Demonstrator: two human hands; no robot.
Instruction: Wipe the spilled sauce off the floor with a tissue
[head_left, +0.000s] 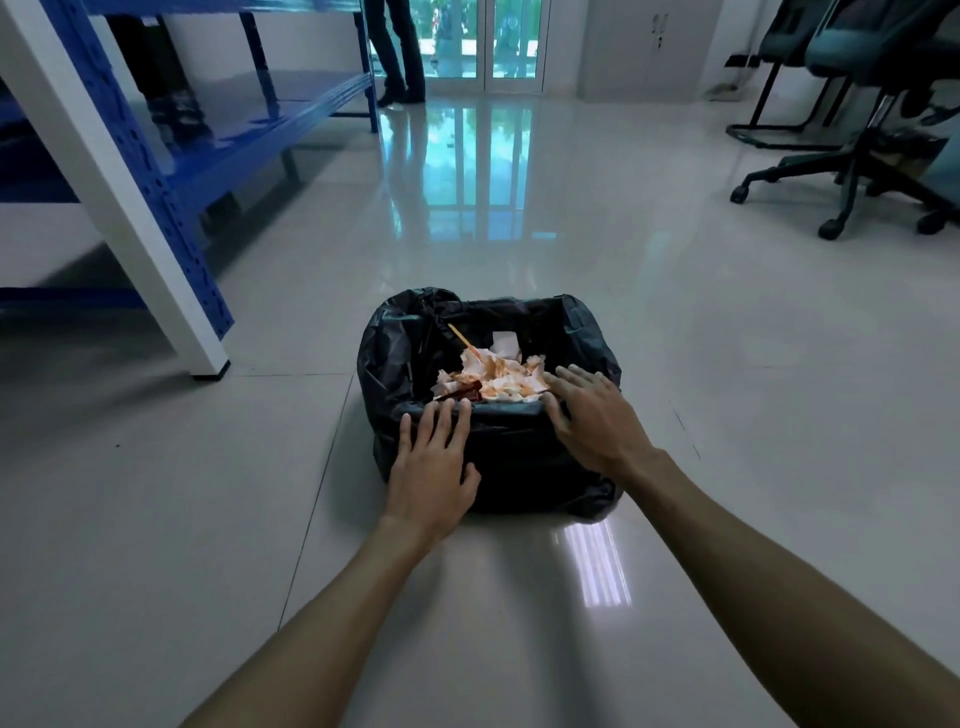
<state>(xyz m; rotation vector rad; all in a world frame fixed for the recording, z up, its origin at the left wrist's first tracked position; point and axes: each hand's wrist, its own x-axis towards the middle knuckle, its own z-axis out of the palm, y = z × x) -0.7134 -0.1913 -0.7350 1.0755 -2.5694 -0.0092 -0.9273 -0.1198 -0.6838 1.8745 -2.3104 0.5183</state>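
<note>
A small bin lined with a black bag (410, 343) stands on the glossy tiled floor (675, 364) in front of me. Inside lie crumpled white tissues stained orange-red with sauce (493, 382), with a thin stick poking out. My left hand (431, 467) rests flat against the bin's near rim and front wall, fingers spread. My right hand (592, 415) lies over the near right rim, fingers apart, fingertips close to the tissues. Neither hand holds anything. No sauce shows on the floor around the bin.
A blue metal shelf rack (171, 166) and a white table leg (119, 208) stand at the left. Wheeled office chairs (852, 156) are at the far right. A person's legs (400, 57) stand by the glass doors at the back.
</note>
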